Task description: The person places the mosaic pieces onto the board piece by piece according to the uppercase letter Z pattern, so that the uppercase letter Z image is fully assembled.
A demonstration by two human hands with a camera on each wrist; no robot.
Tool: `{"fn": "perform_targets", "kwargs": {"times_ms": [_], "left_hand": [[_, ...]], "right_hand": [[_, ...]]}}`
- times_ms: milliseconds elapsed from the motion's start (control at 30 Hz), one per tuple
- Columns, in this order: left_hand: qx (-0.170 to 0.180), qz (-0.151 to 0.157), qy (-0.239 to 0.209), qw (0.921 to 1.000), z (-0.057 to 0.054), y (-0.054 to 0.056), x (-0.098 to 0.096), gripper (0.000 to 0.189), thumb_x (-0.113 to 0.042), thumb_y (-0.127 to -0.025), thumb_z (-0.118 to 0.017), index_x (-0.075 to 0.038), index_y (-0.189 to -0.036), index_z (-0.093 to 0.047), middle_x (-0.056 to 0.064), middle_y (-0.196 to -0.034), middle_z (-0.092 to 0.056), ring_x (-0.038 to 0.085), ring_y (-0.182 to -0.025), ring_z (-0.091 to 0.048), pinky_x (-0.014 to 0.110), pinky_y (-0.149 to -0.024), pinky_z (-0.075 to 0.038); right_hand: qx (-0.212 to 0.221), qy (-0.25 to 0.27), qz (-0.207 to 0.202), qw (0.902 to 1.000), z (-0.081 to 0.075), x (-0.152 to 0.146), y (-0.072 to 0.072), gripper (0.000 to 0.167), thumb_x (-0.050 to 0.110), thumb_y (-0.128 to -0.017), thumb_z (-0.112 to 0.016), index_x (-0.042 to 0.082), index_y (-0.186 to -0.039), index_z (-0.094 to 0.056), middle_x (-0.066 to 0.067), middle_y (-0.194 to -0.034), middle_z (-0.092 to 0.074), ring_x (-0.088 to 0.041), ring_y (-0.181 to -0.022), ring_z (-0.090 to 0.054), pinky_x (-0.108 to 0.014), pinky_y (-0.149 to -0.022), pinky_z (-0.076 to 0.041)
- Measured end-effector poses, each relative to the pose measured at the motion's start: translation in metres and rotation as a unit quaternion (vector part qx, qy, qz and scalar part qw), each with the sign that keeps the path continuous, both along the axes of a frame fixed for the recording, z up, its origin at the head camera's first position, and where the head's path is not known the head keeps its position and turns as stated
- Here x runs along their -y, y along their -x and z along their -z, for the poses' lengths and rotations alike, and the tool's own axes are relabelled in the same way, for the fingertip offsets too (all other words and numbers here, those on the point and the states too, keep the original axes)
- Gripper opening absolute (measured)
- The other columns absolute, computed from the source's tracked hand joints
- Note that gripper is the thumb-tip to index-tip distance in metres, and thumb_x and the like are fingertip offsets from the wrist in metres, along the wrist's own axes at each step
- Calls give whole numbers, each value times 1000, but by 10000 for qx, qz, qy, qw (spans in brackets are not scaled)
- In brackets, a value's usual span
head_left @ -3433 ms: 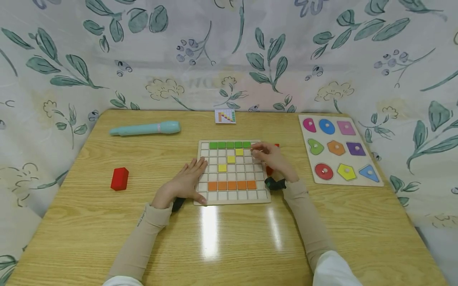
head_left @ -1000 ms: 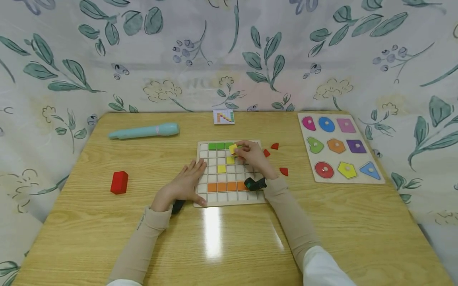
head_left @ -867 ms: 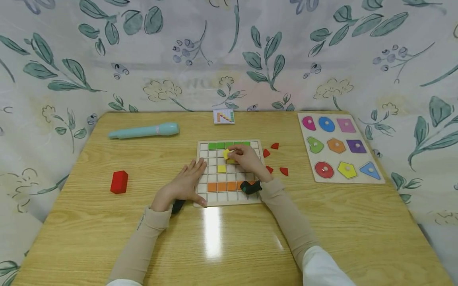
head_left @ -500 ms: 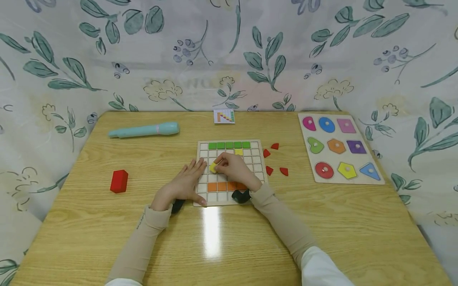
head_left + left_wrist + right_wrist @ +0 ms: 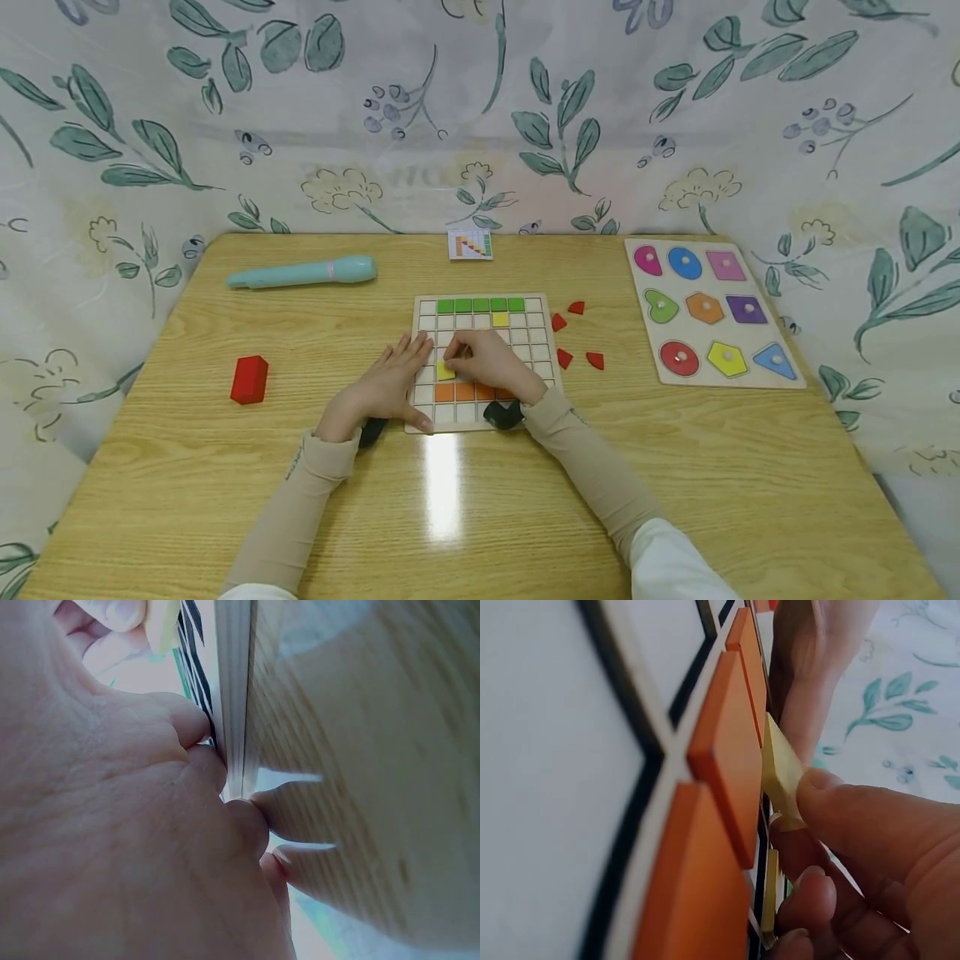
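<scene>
A wooden grid board (image 5: 534,350) lies in the middle of the table. My right hand (image 5: 491,362) is over it, pinching a yellow square tile (image 5: 446,371) between thumb and fingers, just above the orange row. In the right wrist view this yellow tile (image 5: 781,776) stands tilted beside the orange tiles (image 5: 724,761). Another yellow tile (image 5: 771,900) sits on the board below it. My left hand (image 5: 382,383) rests with spread fingers on the board's left edge. Green tiles (image 5: 481,305) fill most of the top row, with a yellow tile (image 5: 500,319) under them.
Red quarter-round pieces (image 5: 565,358) lie right of the board. Further right is a shape puzzle (image 5: 648,367). A small pattern card (image 5: 471,245) is behind the board. A turquoise pen-like object (image 5: 303,273) and a red block (image 5: 250,380) lie to the left.
From the board's upper right, my right hand has moved left and nearer the person, bringing a yellow tile down towards the orange row. The left hand has stayed on the board's edge.
</scene>
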State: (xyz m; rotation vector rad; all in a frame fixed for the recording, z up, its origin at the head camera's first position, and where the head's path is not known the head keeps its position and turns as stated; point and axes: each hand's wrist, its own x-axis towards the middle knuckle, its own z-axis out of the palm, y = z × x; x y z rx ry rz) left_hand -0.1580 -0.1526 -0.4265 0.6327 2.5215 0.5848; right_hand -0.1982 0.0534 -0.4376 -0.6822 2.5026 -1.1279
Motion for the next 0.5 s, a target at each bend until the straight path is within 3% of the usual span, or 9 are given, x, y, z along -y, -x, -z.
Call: {"fn": "perform_targets", "kwargs": {"times_ms": [333,500], "left_hand": [[-3,-2,-44,10000,-1,0,1,133,-50,-62,-86,0,-155,-3,17,-163,5,40,-150,8,58,-121,1],[56,-20,-75,10000,-2,1,0,134,-50,-62,-86,-1,-155,-3,16,-163,6,40,-150,9,58,-121,1]], "right_hand": [[-55,-97,-299,9995,-1,-2,2,15,17,-93,-64,11,-106,-70,-3,-99,-70,-9,-78,-57,-19,-71,-48],[67,30,69,9999,-8,-16,9,20,20,-96,-61,10,-111,-69,-5,-104,-69,-14,-88,-61,-25,-80,-51]]}}
